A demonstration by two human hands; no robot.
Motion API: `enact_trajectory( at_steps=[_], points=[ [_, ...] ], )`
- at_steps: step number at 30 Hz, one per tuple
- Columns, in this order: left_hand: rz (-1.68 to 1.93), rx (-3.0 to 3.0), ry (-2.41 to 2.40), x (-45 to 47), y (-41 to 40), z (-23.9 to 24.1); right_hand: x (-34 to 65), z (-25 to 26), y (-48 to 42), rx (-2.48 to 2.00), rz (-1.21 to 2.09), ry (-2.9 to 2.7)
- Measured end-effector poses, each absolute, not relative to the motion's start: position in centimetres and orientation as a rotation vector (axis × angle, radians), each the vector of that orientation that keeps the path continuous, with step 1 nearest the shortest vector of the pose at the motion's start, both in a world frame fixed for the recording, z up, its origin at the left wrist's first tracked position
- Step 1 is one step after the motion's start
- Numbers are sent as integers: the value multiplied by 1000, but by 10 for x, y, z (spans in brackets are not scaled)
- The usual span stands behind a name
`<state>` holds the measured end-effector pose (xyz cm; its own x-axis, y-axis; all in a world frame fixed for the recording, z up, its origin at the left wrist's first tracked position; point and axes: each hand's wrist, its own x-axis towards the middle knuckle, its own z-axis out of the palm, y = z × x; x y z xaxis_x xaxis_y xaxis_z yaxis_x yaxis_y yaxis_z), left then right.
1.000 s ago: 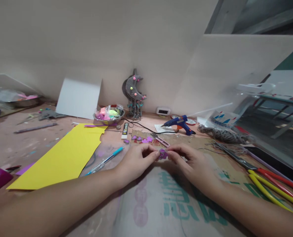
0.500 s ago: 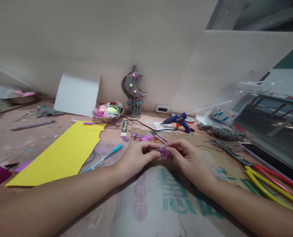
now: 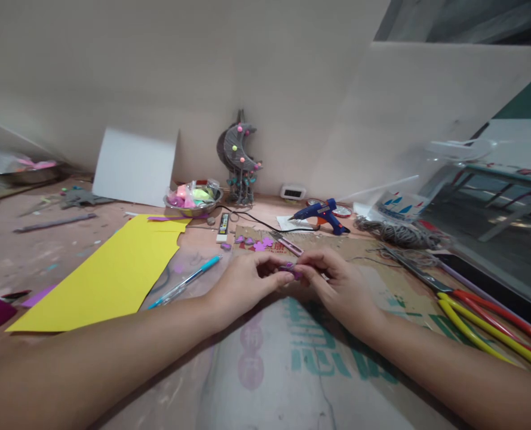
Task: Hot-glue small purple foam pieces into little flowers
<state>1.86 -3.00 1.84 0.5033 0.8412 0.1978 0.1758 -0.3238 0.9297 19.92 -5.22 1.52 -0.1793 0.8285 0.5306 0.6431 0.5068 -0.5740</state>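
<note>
Between the fingertips of both hands is a small purple piece [image 3: 291,267], partly covered by fingers; it looks like a paper flower with grey yarn. My left hand [image 3: 249,280] pinches it from the left, thumb and forefinger closed. From the right, my right hand [image 3: 332,283] grips it the same way. Just beyond the hands lie loose purple paper flowers [image 3: 262,244] and several small purple pieces [image 3: 248,240] on a printed cardboard sheet. A utility knife [image 3: 287,243] rests close to the right fingertips.
A blue glue gun [image 3: 321,214] stands behind the hands. Left are a blue pen [image 3: 187,279], yellow paper [image 3: 90,275] and a bowl of coloured clay [image 3: 194,200]. Right lie large scissors [image 3: 448,292] and grey yarn [image 3: 399,233]. A decorated grey moon [image 3: 239,149] leans against the wall.
The purple piece has been turned between the fingers and shows less of its petals. Both hands stay together. The whole view has shifted slightly.
</note>
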Motion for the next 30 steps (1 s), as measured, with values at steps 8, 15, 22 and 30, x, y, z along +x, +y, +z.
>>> enact_trajectory(
  at_steps=[8,15,22,30],
  points=[
    [938,1922,829,18,-32,18,200,14,-52,-1159,183,-1980],
    [940,1929,815,18,-35,20,201,13,-51,-1111,150,-2004],
    [946,1884,851,17,-30,16,206,15,-54,-1216,126,-2040],
    [956,1863,835,17,-31,18,202,19,-59,-1290,411,-2000]
  ],
)
